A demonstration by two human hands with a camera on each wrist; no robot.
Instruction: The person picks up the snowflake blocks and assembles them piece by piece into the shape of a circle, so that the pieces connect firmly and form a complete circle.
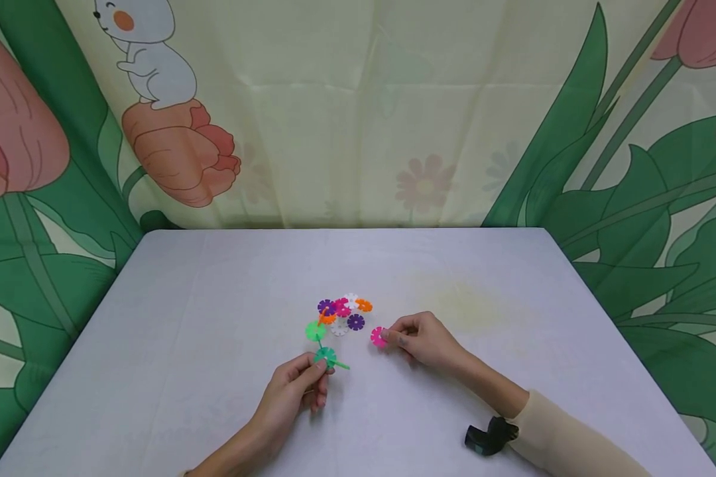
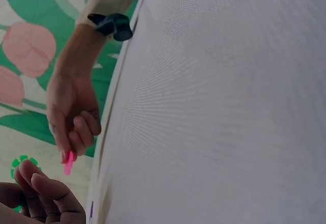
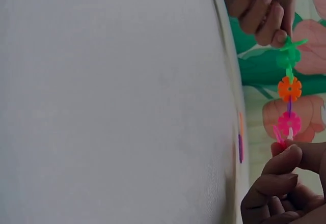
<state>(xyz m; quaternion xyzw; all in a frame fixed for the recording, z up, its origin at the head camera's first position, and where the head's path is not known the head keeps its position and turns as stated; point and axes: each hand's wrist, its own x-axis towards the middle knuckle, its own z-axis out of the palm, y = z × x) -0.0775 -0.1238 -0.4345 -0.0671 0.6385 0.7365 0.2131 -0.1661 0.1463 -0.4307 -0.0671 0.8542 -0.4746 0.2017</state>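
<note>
My left hand (image 1: 289, 391) pinches a teal notched plastic disc (image 1: 324, 356) at the near end of a linked chain. From it the chain runs through a light green disc (image 1: 315, 330), an orange disc (image 3: 289, 89), a purple disc (image 1: 326, 307) and a pink disc (image 3: 289, 122). A bright green disc, seen edge-on, juts right from the teal one. My right hand (image 1: 426, 341) pinches a separate pink disc (image 1: 378, 336) between thumb and finger, right of the chain and apart from it. In the left wrist view that pink disc (image 2: 69, 163) appears edge-on.
A purple disc (image 1: 355, 322) and an orange disc (image 1: 364, 305) lie on the white-covered table (image 1: 215, 298). White discs (image 1: 339, 328) show close to the chain. A black wrist device (image 1: 492, 436) sits at the right sleeve. A patterned curtain (image 1: 358, 132) hangs behind the table.
</note>
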